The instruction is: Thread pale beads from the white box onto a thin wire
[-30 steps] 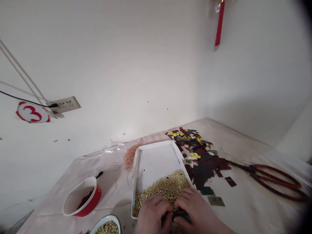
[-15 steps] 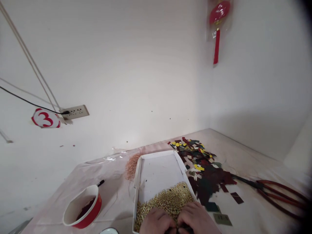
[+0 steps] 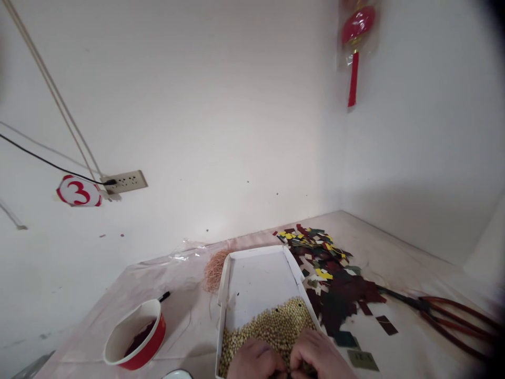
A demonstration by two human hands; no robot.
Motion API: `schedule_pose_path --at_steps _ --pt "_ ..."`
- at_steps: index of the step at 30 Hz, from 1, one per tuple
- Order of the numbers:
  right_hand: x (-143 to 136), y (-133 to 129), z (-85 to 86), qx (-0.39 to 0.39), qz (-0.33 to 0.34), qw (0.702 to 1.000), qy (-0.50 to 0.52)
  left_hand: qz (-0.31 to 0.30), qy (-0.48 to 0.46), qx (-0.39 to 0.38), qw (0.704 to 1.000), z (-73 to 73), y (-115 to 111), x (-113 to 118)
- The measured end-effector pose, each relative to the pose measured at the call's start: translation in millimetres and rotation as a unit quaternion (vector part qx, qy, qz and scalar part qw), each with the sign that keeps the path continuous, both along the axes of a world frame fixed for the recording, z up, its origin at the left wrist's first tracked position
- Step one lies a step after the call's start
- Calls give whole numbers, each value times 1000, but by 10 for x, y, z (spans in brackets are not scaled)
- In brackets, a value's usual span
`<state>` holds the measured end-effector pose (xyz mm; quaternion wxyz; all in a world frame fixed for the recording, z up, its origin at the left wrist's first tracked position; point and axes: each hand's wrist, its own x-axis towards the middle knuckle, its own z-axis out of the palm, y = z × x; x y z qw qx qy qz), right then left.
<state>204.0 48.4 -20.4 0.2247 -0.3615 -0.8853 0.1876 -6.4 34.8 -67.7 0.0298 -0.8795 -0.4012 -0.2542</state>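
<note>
Pale, round dried beans [image 3: 272, 323], like soybeans, lie heaped in the near half of a shallow white cardboard tray [image 3: 258, 252]. Over the near edge of the heap, my left hand [image 3: 256, 360] and my right hand [image 3: 317, 355] are close together. Both have their fingers curled in, with the fingertips almost meeting. Something small and dark shows at the fingertips, partly cut off by the bottom of the picture; I cannot make out what it is. A few dark specks lie among the beans and on the bare tray floor.
Dark red, green and yellow scraps [image 3: 341, 300] are piled right of the tray, beside large red-handled scissors [image 3: 426, 305]. At left stand a red paper bowl [image 3: 148, 347] and a black pen [image 3: 164, 296]. A pinkish tangle of strands [image 3: 215, 271] touches the tray's far left side. Walls border the table.
The whole view has shifted slightly right and down. My hands stay over the beans, fingers still curled, with the right hand's fingers a little more bunched.
</note>
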Motion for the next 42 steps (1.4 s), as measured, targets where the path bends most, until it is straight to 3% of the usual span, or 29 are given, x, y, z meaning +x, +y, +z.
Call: schedule_pose_path --at_steps 6,12,18,24,30,37,42 --pt "-43 33 -176 79 50 995 29 5 4 15 1000 12 -3 17" --pt "-33 36 -136 120 23 992 28 10 -11 7 1000 112 -45 58" --pt "-47 35 -189 152 48 984 78 3 -11 -5 1000 121 -53 51" --pt "-51 16 -159 115 34 992 45 27 -25 -11 999 138 -80 82" --pt "-140 33 -384 155 16 984 84 27 -35 -12 999 211 -94 119" --pt "-67 18 -203 136 31 989 58 17 -35 -1 999 192 -84 112" --pt "-160 26 -401 164 15 982 92 24 -30 -12 999 187 -91 114"
